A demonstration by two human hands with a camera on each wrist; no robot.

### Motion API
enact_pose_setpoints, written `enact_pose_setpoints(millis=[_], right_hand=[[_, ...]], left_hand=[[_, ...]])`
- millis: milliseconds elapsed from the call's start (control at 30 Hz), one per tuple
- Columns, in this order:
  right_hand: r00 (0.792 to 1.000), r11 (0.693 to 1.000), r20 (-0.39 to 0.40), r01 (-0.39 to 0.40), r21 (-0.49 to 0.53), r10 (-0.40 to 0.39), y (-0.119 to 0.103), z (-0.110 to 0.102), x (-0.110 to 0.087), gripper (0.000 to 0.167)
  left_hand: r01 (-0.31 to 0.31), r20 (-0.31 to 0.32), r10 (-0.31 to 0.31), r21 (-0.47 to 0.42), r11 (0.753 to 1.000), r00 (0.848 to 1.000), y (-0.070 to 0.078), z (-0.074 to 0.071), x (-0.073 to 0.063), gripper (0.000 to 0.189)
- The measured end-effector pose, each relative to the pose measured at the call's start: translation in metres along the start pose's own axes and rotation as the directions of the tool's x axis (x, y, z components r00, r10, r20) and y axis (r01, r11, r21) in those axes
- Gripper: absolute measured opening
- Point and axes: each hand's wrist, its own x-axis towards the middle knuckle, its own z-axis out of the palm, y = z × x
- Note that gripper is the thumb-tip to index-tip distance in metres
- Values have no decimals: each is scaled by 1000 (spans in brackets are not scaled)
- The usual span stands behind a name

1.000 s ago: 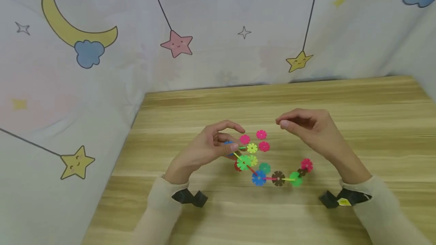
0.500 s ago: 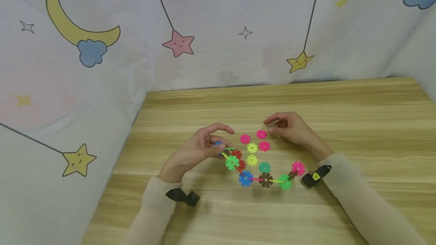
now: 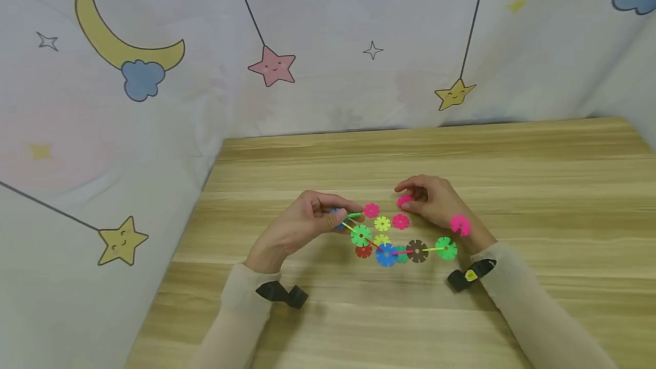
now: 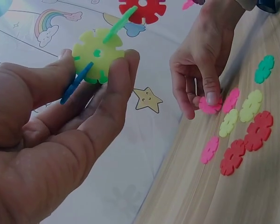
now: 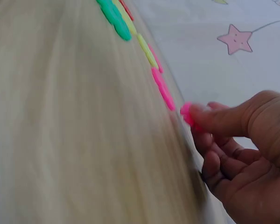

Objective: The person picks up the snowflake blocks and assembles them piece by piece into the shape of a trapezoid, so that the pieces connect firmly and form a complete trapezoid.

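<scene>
In the head view, a chain of interlocked snowflake discs, with a large blue disc [image 3: 386, 255] low in its middle, hangs from my left hand [image 3: 292, 232]. That hand pinches the chain's end at a yellow disc [image 4: 94, 51] and a blue disc [image 4: 76, 85]. The chain's other end, a pink disc [image 3: 460, 225], appears in front of my right wrist. My right hand [image 3: 435, 204] pinches a loose pink snowflake disc [image 5: 187, 114] between thumb and finger, low over the table. Part of that disc is hidden by the thumb.
Loose discs lie on the wooden table [image 3: 564, 198] between the hands: pink [image 3: 371, 210], another pink [image 3: 401, 221], yellow [image 3: 382, 224], teal [image 4: 264, 69] and red [image 4: 259, 130]. A printed cloth [image 3: 328, 95] hangs behind the table's far edge.
My right hand has come left and down and now pinches a pink disc. The chain's free end has risen, and my left index finger has lowered towards the chain.
</scene>
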Motion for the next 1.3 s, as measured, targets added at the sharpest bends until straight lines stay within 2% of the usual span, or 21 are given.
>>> enact_pose_setpoints(millis=[167,267,400,567,767,967,1200,1300], right_hand=[[997,993,-6,-71,100,72,-4,-18,-7,23],[995,975,-10,-98,201,102,-10,-34,-12,26],[994,944,-43,-78,322,96,-23,-55,-19,32],[996,918,-52,-51,394,78,-40,-67,-26,36],[999,902,-47,1,432,21,-48,-69,-27,32],[999,900,-32,32,434,-20,-56,-73,-28,30],[999,904,-3,37,426,-39,-69,-74,-34,30],[1000,907,0,21,421,-23,-74,-73,-36,29]], left_hand=[[-10,-7,10,0,1000,1000,-1,0,-1,32],[-14,-10,14,-2,1000,1000,-1,0,-2,32],[-10,-4,10,-7,1000,1000,1,1,-2,33],[-8,6,8,-12,1000,1000,2,2,-1,33],[-10,18,10,-29,1000,1000,1,4,-1,36],[-14,12,14,1,1000,1000,3,7,2,34],[-61,-43,63,56,997,997,18,8,9,30],[-68,-41,71,64,996,997,25,9,11,29]])
